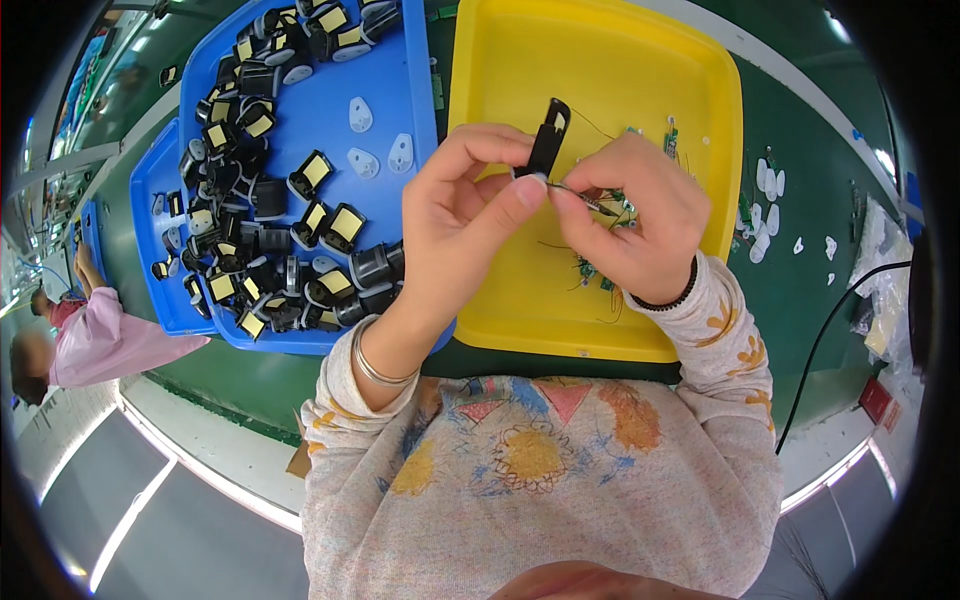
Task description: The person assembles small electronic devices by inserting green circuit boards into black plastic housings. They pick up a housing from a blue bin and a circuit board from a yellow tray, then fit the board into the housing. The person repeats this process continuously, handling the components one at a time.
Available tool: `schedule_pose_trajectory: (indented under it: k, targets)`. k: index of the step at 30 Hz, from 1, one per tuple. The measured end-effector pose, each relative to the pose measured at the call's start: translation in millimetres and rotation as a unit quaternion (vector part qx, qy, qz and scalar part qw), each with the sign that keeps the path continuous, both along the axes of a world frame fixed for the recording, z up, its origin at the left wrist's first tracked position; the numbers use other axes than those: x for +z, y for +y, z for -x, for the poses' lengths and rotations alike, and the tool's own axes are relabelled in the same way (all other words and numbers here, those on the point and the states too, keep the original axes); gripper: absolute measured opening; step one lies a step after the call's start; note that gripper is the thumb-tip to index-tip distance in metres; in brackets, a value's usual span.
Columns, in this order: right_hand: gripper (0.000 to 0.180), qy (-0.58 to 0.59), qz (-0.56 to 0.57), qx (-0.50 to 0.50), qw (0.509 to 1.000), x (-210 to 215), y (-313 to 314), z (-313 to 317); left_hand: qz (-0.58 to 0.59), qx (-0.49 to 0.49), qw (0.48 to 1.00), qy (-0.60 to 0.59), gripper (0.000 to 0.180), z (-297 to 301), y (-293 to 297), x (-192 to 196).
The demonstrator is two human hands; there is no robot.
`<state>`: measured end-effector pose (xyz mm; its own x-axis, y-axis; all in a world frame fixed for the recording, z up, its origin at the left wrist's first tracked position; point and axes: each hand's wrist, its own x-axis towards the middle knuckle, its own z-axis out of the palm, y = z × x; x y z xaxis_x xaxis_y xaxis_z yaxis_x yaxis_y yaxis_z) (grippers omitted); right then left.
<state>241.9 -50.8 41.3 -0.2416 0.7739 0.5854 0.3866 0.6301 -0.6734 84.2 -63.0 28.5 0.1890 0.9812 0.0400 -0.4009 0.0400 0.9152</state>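
Observation:
Over the yellow tray (500, 325), my left hand (462, 205) pinches a black plastic housing (546, 148) between thumb and fingers, its long end tilted up. Close beside it, my right hand (640, 210) has thumb and forefinger closed on a thin dark wire (562, 187) that meets the lower end of the housing. A small part with wires shows under the right fingers; its kind is partly hidden. Small green circuit boards (628, 210) with thin wires lie in the tray, partly behind the right hand.
At left, a blue tray (385, 215) holds many black housings (255, 190) with pale yellow pads, plus several translucent grey pieces (401, 153). White teardrop pieces (760, 240) lie on the green table at right, near a plastic bag (880, 270) and a black cable (812, 345). Another person (95, 335) sits far left.

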Motion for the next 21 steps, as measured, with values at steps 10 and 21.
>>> schedule_pose_trajectory:
  k: [10, 21]
  targets:
    - [0.016, -0.016, 0.059, 0.047, 0.997, 2.3, -1.0, 0.7, -0.033, -0.02, 0.998, 0.046, 0.02, 5.0, -1.6, -3.1]
    - [0.014, 0.142, 0.247, 0.112, 0.952, -8.7, -2.6, -1.5, -0.081, -0.009, 0.995, 0.052, 0.025, 1.7, 1.8, 2.2]
